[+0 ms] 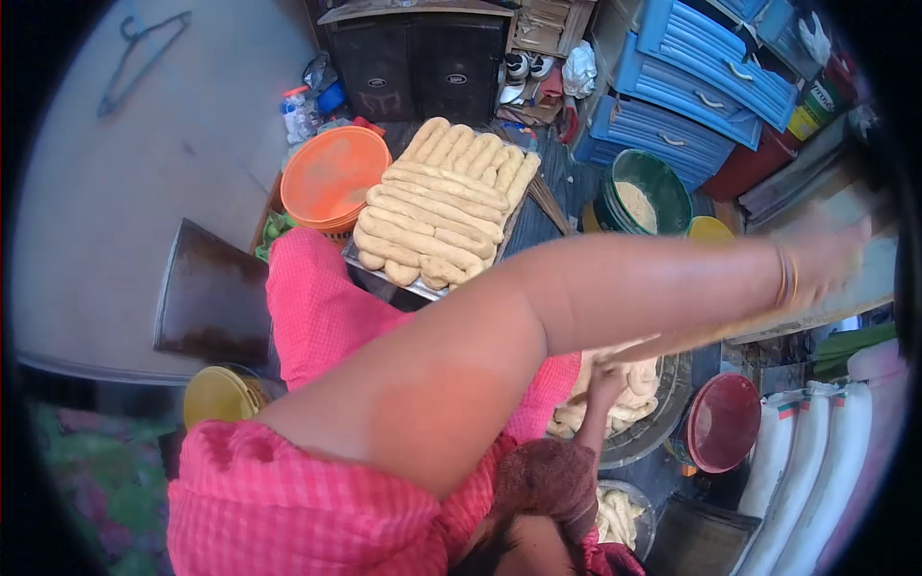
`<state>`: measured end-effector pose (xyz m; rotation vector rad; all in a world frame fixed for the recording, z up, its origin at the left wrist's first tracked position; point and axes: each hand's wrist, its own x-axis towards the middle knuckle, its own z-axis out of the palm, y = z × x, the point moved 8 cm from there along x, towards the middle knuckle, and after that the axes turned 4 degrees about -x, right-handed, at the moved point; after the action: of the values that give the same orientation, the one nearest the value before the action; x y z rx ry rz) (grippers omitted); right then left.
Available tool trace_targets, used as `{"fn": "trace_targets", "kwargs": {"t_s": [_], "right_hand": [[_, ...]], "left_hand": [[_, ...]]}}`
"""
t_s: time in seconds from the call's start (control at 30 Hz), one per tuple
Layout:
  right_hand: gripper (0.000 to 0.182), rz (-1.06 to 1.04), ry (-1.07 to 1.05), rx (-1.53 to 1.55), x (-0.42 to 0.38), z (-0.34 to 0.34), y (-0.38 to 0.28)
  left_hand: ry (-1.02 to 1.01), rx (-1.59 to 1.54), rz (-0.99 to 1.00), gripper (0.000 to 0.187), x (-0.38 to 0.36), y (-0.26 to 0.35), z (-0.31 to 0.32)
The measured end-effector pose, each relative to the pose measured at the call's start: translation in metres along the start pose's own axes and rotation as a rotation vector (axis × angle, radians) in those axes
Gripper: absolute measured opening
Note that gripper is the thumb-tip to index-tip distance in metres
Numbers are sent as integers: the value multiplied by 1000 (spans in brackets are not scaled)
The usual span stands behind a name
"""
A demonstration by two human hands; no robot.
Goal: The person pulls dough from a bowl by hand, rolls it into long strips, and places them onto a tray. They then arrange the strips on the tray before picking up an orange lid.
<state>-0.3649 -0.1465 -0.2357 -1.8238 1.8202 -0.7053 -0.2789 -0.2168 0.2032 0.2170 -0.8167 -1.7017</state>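
Observation:
My left hand (828, 252) is stretched far to the right, past a wristband, and is smeared by motion, so its fingers do not show clearly. The bare arm crosses the middle of the view from a pink checked sleeve. Under the forearm runs a blurred tan strip (725, 331) whose kind I cannot make out. It ends near another person's hand (607, 379), which is over pale dough (629, 398) in a wide basin (672, 403). Beyond my arm, many ropes of dough (432, 206) lie in layers on a tray. My right hand is out of view.
Around the tray stand an orange bucket (336, 178) and a green bucket (663, 197) holding pale flour-like powder. A red bucket (725, 422) and filled white sacks (812, 461) are at right. Blue drawers (672, 86) rise behind. Another person's brown sleeve (543, 480) is at the bottom.

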Motion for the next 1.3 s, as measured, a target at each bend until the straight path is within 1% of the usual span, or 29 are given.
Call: {"fn": "trace_targets", "kwargs": {"t_s": [0.03,0.07,0.1,0.13,0.17,0.2,0.23,0.3,0.33,0.37,0.4,0.43,0.47,0.5,0.53,0.6,0.67,0.7,0.73,0.8,0.83,0.87,0.9,0.97,1.03,1.17,1.2,1.27,1.3], "right_hand": [[32,67,-172,76,-3,34,40],[32,60,-164,82,-3,26,45],[31,165,-189,463,-1,23,53],[30,271,-217,846,3,23,58],[27,320,-185,1145,19,14,60],[23,292,-161,1234,22,-30,5],[21,237,-177,1259,48,-43,12],[21,67,-283,1297,53,-109,-77],[26,-75,-381,1216,56,-131,-105],[30,-213,-305,994,42,-168,-155],[32,-266,-189,939,29,-194,-189],[35,-262,5,906,22,-213,-204],[36,-260,-30,879,23,-225,-211],[37,-257,-67,851,27,-232,-213],[37,-253,-69,848,33,-227,-213],[39,-285,198,846,52,-216,-200],[36,-480,482,211,69,-179,-189],[38,-449,345,261,81,-140,-173],[38,-342,263,84,98,-99,-143],[31,-214,26,-148,100,-42,-103],[26,-358,-43,23,106,-16,-86],[24,-257,-179,191,116,11,-66],[24,-85,-309,470,103,11,-89],[23,97,-561,683,104,26,-118],[24,-85,-735,791,104,27,-183],[23,-245,-925,607,114,51,-306],[23,-246,-924,608,118,68,-328],[21,-502,-778,327,124,102,-369],[21,-509,-784,320,124,124,-375]], "left_hand": [[-101,-120,-8,32,10,21,-5],[95,85,319,35,-7,65,-15],[68,312,256,33,-19,70,-29],[26,512,100,27,-21,54,-46],[-148,771,-51,25,-32,30,-58],[-326,1021,-207,23,-50,3,-74],[-341,824,-665,22,-76,-36,-102],[-609,1427,-969,40,-108,-88,-139],[-530,1361,-941,53,-115,-108,-153],[-452,1294,-913,68,-119,-120,-162],[-550,1132,-652,86,-109,-118,-140],[-468,1106,-666,85,-100,-99,-124],[-421,943,-317,75,-81,-74,-103],[-334,660,-237,61,-70,-51,-81],[-215,599,-200,39,-58,-29,-66],[-20,495,-201,27,-56,17,-36],[-47,747,13,24,-45,65,-15],[-48,502,35,22,-32,75,-16],[66,502,-90,19,-35,95,-21],[-139,707,81,19,-29,149,-35],[-377,345,-366,20,15,153,-76],[114,502,-24,23,-47,186,-76],[169,662,151,22,-56,215,-100],[270,731,211,21,-95,241,-142],[445,795,148,24,-146,258,-177],[701,843,178,27,-220,305,-270],[731,833,176,27,-238,312,-290],[890,925,236,28,-276,327,-312],[927,966,181,28,-293,330,-320]]}}
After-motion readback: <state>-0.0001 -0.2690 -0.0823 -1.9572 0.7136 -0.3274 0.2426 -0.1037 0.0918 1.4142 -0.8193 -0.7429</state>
